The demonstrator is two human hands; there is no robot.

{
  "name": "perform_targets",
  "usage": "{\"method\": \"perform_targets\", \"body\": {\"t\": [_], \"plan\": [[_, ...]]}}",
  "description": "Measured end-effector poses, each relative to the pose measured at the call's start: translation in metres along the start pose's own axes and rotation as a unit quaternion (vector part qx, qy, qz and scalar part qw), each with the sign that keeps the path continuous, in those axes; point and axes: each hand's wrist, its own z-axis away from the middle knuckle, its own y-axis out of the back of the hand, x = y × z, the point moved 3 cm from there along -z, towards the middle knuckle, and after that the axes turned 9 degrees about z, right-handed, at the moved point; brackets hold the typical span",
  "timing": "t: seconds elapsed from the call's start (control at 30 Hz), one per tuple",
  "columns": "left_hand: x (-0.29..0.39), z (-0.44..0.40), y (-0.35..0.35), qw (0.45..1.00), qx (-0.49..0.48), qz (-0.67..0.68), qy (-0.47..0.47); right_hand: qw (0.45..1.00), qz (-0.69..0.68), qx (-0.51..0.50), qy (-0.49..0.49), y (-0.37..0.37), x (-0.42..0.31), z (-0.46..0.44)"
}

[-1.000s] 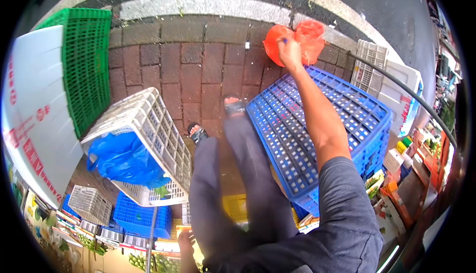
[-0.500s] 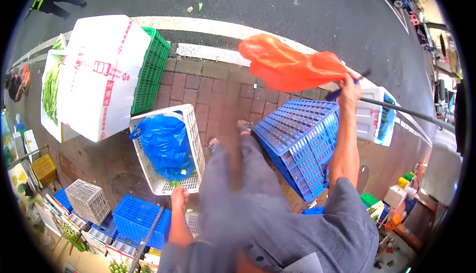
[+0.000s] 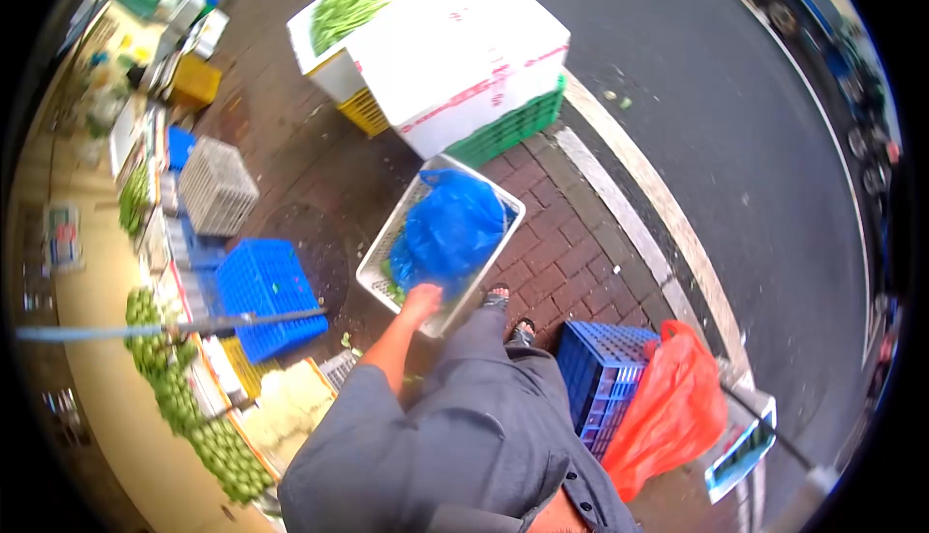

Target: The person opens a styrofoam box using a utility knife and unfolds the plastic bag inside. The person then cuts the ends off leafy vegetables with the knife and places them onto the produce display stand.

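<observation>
My left hand [image 3: 423, 303] is closed at the near end of a blue plastic bag [image 3: 452, 221], with its fingers around the bag's edge. The bag lies bunched inside a white slatted crate [image 3: 372, 264], beside some green leaves. To the right, a red plastic bag [image 3: 673, 412] hangs beside blue crates [image 3: 597, 378] and overlaps their side. My right hand does not show, so its hold on the red bag cannot be seen.
A white foam box [image 3: 464, 59] rests on a green crate [image 3: 518, 124] ahead, beside a box of green beans [image 3: 360, 10]. At left are a blue crate [image 3: 266, 291], a grey crate [image 3: 219, 186] and vegetables [image 3: 227, 456]. A pole [image 3: 218, 323] crosses there.
The view has turned toward the left. My left hand has come to the blue bag in the white crate. The red bag has come down beside the blue crates, and my right hand has left view.
</observation>
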Motion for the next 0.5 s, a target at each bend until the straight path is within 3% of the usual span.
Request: {"method": "perform_targets", "body": {"t": [0.07,0.17,0.37,0.5], "plan": [[-0.007,0.055,0.011,0.997,0.044,0.052,0.024,0.991,0.082,-0.102,-0.014,-0.048,0.020,0.010],[-0.077,0.092,0.036,0.991,0.094,0.038,0.084,0.967,0.158,-0.200,0.002,-0.088,0.023,0.011],[-0.166,0.155,0.059,0.974,0.137,0.086,0.157,0.922,0.251,-0.289,0.053,-0.124,0.004,0.001],[-0.167,0.170,0.061,0.966,0.157,0.151,0.139,0.889,0.303,-0.332,0.084,-0.142,-0.004,-0.003]]}}
